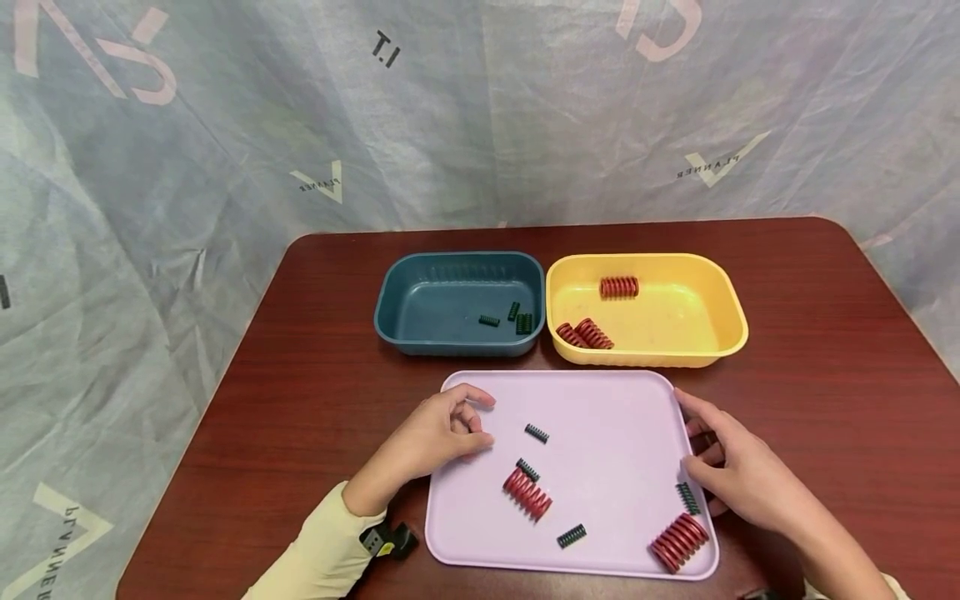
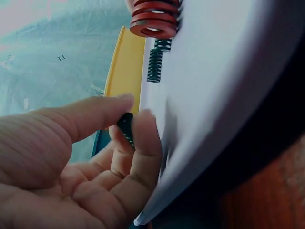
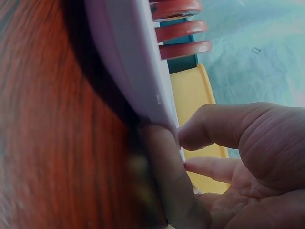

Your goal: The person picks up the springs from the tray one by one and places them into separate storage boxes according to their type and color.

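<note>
A pale lilac tray point(image 1: 607, 467) lies on the table, bearing red and dark green coil springs. Over its left edge is my left hand point(image 1: 442, 429), fingers bent; the left wrist view shows a small green spring point(image 2: 126, 125) pinched between thumb and fingers, hidden in the head view. My right hand point(image 1: 738, 467) grips the tray's right edge, thumb on the rim and a finger against the outer side. Beside that thumb lies a green spring point(image 1: 687, 497), with a thick red spring point(image 1: 678, 542) nearer me. Mid-tray, another red spring point(image 1: 527, 495) sits against a green spring point(image 1: 528, 469).
Behind the tray, a blue bin point(image 1: 405, 337) contains several green springs, and a yellow bin point(image 1: 675, 357) beside it holds 3 red springs. More green springs lie on the tray, one point(image 1: 536, 433) farther back and one point(image 1: 572, 535) near its front. A grey sheet point(image 1: 480, 125) hangs behind the table.
</note>
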`<state>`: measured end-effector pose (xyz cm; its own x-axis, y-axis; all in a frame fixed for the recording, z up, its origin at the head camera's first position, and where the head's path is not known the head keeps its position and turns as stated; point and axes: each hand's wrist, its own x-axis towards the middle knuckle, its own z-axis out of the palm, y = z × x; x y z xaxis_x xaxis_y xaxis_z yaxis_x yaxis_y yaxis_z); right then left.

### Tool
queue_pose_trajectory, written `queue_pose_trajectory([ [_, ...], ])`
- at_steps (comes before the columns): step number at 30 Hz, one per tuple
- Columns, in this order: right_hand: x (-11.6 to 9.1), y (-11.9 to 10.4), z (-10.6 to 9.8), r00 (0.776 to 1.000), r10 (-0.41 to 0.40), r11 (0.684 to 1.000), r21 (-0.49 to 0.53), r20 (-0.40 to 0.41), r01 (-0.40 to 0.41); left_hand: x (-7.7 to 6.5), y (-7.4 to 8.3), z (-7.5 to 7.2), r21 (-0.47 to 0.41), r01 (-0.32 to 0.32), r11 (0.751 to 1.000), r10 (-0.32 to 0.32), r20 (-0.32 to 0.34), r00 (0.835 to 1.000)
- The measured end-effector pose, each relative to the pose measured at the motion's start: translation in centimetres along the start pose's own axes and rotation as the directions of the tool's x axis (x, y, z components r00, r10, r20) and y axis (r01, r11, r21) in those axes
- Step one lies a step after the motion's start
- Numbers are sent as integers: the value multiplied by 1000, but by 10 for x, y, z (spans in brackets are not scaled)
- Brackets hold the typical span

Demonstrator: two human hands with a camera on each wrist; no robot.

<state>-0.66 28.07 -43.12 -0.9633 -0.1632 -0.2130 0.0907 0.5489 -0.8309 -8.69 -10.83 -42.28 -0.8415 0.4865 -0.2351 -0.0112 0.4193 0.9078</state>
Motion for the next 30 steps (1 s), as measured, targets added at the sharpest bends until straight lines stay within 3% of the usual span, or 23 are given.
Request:
queue_pose_trajectory([
  [4, 0, -1, 0, 1000, 1, 1000, 12, 3, -1, -2, 3, -2, -32, -31, 999, 32, 20, 999],
  [8, -1, -1, 0, 1000, 3, 1000, 16, 1, -3, -3, 8, -10, -160, -54, 986, 64, 58, 996],
  [12, -1, -1, 0, 1000, 1, 1000, 9, -1, -1, -1, 15, -21, -334, -69, 940, 103, 86, 991],
  [15, -1, -2, 0, 1000, -6, 1000, -4, -3, 6, 2, 18, -30, -398, -76, 914, 112, 69, 991],
  [23, -1, -1, 1, 1000, -6, 1000, -11, 0, 6, 14, 30, -64, -453, -87, 887, 110, 25, 994],
  [30, 0, -2, 0, 1000, -3, 1000, -3, 2, 3, 33, 39, -89, -400, -93, 912, 109, 18, 994],
])
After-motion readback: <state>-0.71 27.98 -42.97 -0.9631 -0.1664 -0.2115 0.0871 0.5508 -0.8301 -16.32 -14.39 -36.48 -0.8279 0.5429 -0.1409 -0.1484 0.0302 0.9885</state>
